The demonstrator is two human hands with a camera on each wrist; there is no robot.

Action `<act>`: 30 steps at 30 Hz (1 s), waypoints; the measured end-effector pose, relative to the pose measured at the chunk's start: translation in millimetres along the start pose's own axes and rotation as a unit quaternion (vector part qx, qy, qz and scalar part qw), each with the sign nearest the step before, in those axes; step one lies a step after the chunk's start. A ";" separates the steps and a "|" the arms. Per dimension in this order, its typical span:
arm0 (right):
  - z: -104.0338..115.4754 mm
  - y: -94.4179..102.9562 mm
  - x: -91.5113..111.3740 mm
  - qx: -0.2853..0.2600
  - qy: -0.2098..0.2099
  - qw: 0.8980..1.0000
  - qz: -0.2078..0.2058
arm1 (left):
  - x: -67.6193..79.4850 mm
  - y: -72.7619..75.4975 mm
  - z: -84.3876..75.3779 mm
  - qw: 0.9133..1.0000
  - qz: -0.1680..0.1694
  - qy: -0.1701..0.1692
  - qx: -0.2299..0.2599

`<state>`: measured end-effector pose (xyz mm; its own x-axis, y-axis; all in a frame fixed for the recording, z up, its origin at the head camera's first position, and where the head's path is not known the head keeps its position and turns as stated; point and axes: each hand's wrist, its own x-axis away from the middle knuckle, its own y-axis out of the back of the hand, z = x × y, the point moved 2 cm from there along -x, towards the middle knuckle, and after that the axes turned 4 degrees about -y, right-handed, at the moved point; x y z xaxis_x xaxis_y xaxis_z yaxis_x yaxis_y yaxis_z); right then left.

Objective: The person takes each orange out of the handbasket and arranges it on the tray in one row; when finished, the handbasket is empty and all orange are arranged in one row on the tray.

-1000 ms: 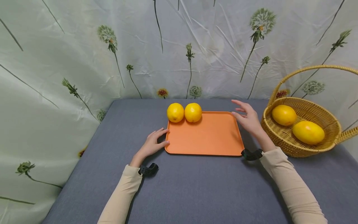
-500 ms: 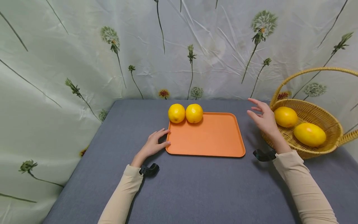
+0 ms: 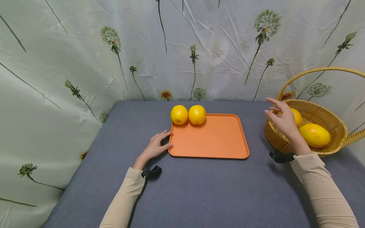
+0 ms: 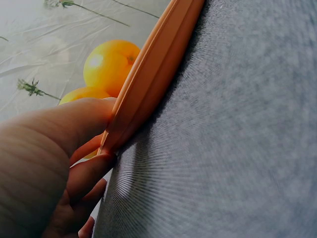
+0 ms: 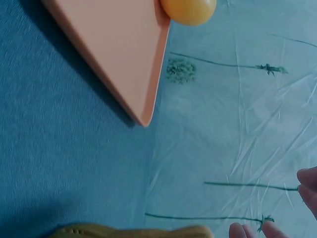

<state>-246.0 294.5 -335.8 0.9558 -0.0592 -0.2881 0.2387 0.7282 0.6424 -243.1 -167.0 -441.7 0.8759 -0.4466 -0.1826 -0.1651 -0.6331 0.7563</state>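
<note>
An orange tray lies flat, and my left hand rests at its left edge. The thumb and extended fingers of that hand touch the rim, the thumb near the corner in the left wrist view. Two yellow, lemon-like fruits sit side by side at the tray's back left. My right hand hovers over the left side of a wicker basket, fingers loosely bent, holding nothing. Inside the basket are a yellow fruit, partly hidden by this hand, and a longer yellow fruit.
The basket's tall handle arches above its opening. Grey cloth covers the table. A flower-printed curtain hangs directly behind the table's back edge.
My right hand has moved right, from beside the tray's right edge to over the basket's left side. My left hand stays on the tray edge, and the fruits have not moved.
</note>
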 end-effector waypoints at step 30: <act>-40.8 33.7 -7.2 0.051 -0.070 0.996 0.001 | -0.3 0.2 -1.2 1.000 0.003 0.002 0.006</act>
<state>-251.8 347.4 -341.0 0.9692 -0.1572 -0.1895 0.2459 0.6563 0.7133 -242.9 -166.1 -440.7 0.8767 -0.4476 -0.1763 -0.1749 -0.6379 0.7500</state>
